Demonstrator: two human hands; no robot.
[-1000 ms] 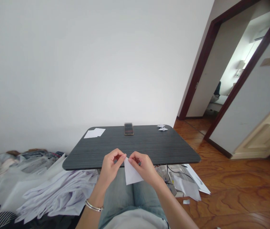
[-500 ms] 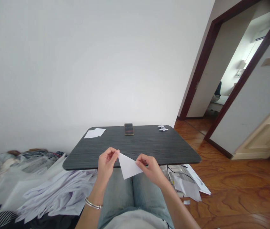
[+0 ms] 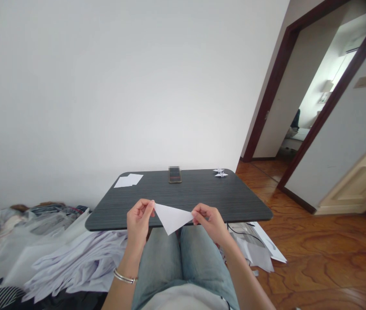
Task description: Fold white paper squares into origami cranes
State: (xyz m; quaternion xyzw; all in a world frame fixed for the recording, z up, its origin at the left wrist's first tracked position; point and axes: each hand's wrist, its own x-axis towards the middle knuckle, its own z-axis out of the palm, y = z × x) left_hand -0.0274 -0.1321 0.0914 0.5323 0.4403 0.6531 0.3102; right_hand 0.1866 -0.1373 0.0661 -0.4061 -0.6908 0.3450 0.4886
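A white sheet of paper folded into a triangle (image 3: 172, 218) is stretched between my hands, its point hanging down over the table's front edge. My left hand (image 3: 140, 217) pinches the upper left corner between thumb and fingertips. At the opposite corner, my right hand (image 3: 209, 219) has the paper pinched the same way. Both hands hover above the near edge of the dark table (image 3: 189, 196). Two white folded paper cranes (image 3: 220, 173) sit at the table's far right corner. Flat white paper sheets (image 3: 128, 180) lie at the far left.
A phone (image 3: 174, 175) stands at the table's back middle, near the white wall. Piled clothes (image 3: 79, 258) lie left of the table. Papers and a cable (image 3: 250, 241) are under its right side. A doorway (image 3: 286, 99) opens at the right.
My hands have moved apart and slightly upward, the left one leftward and the right one rightward. The paper now shows as a wider triangle, its upper edge drawn out between both hands.
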